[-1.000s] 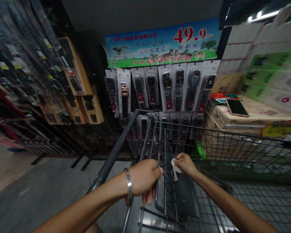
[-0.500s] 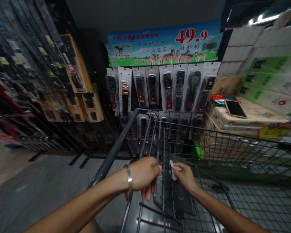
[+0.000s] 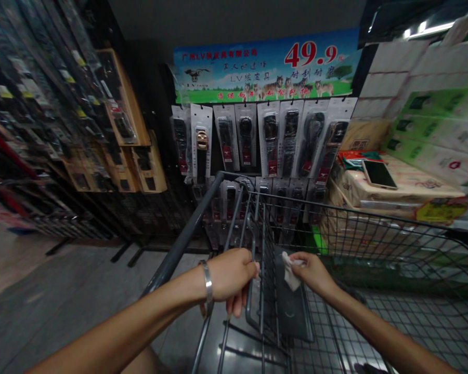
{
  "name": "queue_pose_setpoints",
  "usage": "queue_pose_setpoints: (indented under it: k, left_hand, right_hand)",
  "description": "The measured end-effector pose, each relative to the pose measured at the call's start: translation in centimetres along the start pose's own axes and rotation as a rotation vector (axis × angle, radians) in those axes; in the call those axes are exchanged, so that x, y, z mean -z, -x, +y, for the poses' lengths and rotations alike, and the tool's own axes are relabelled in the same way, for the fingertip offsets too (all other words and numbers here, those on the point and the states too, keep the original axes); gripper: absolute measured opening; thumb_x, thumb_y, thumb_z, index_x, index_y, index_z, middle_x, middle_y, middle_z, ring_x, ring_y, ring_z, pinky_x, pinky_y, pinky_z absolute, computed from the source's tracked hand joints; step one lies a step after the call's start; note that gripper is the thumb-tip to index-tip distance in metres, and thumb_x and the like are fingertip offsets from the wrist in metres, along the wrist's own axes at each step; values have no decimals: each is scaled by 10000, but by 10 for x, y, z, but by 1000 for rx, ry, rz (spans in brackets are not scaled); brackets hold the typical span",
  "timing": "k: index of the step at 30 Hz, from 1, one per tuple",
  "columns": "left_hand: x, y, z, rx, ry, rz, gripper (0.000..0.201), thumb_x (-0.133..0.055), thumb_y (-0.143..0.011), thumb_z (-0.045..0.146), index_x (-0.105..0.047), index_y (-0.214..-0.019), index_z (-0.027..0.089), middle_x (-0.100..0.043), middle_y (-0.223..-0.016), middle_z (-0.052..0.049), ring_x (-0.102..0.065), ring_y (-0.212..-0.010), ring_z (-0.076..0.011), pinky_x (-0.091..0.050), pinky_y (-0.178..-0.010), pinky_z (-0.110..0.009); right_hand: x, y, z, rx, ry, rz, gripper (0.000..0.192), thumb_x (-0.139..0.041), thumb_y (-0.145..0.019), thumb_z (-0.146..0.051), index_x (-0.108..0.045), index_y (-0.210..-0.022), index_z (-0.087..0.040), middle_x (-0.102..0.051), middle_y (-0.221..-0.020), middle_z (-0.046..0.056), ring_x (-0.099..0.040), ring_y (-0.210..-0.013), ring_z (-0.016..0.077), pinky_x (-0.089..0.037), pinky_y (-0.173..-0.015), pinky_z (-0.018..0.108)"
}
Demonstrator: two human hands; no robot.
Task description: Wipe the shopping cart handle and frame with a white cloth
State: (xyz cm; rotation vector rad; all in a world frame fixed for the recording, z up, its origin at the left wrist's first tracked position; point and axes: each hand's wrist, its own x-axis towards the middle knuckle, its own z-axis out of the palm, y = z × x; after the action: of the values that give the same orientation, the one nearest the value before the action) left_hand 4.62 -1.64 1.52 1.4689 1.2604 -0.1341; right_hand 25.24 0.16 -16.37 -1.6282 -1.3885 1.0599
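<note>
Left hand (image 3: pixel 231 278) is clamped round an upright bar of the shopping cart (image 3: pixel 374 228), apparently steadying it. At its 3 o'clock, the right hand (image 3: pixel 315 271) pinches a white cloth (image 3: pixel 290 269) against the dark seat flap (image 3: pixel 288 301); the cloth hangs toward 6 o'clock, long axis vertical.

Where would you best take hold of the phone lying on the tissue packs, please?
Pinch the phone by its two long edges, coming from above: it lies flat, screen up, on the tissue pack, so its edges are free and nothing covers it.
</note>
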Motion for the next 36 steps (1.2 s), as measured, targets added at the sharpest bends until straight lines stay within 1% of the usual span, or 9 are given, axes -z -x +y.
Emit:
queue_pose_setpoints:
  k: [2,4,9,15,19,23,27,32,36]
  left_hand:
    - [0,-1,-2,-9,13,-13,313,-212,-851,219,-377,-593,156,-430,-321,16,-413,-280,-116,-350,-344,-215]
    - [0,-1,-3,-15,20,-15,295,-211,-851,232,-370,-613,159,-432,-327,20,-405,-282,-111,-349,-349,-212]
    - [0,1,-5,-18,14,19,227,-210,-850,240,-328,-667,177,-407,-330,46,-392,-279,-109,-341,-336,-206]
    - [-1,2,-7,-35,13,32,210,-216,-850,268,-326,-695,179,-426,-358,42,-414,-294,-117,-338,-328,-207]
    - [-2,2,-8,-26,0,30,212,-215,-851,269,-320,-689,181,-423,-354,41,-404,-290,-116,-335,-322,-210]
    - [-1,4,-5,-20,10,34,225,-221,-849,271,-338,-682,176,-434,-364,36,-422,-302,-120,-338,-329,-210]
    - [1,5,-1,17,-22,22,271,-213,-853,262,-343,-631,177,-413,-328,31,-423,-299,-120,-339,-336,-208]
    - [2,5,-1,13,-36,46,225,-237,-853,245,-336,-665,173,-431,-340,41,-415,-294,-105,-328,-318,-188]
    - [4,4,-2,80,-72,86,150,-233,-842,191,-360,-769,158,-433,-354,55,-429,-304,-105,-321,-303,-169]
  right_hand:
    - [-7,-5,-2,43,-25,83,359,-481,-576,-116,-646,-894,-91,-664,-902,100,-600,-789,187,-448,-714,264]
    - [-19,-2,-2,81,0,77,355,-468,-616,-117,-641,-925,-96,-650,-959,110,-594,-858,192,-438,-778,282]
    - [-40,23,-1,195,206,-64,237,-424,-685,-128,-656,-736,-109,-638,-744,84,-586,-690,173,-432,-636,248]
    - [-36,43,-3,146,395,-84,196,-452,-686,-106,-623,-782,-117,-629,-784,78,-577,-761,175,-409,-668,235]
    - [-34,52,-11,81,514,-171,227,-464,-630,-36,-599,-801,-103,-623,-845,102,-568,-820,175,-389,-685,223]
    - [-26,54,-29,90,566,-280,202,-452,-599,-42,-588,-728,-115,-617,-755,69,-560,-719,153,-358,-580,205]
    - [-8,41,-41,-85,508,-406,190,-461,-533,-47,-589,-647,-129,-588,-597,12,-524,-550,115,-308,-460,182]
    - [10,24,-32,-78,458,-314,187,-450,-524,-48,-599,-600,-131,-601,-599,15,-534,-575,118,-307,-468,179]
    - [0,27,-24,-16,422,-191,233,-484,-570,-86,-634,-743,-133,-636,-742,42,-556,-695,145,-358,-560,193]
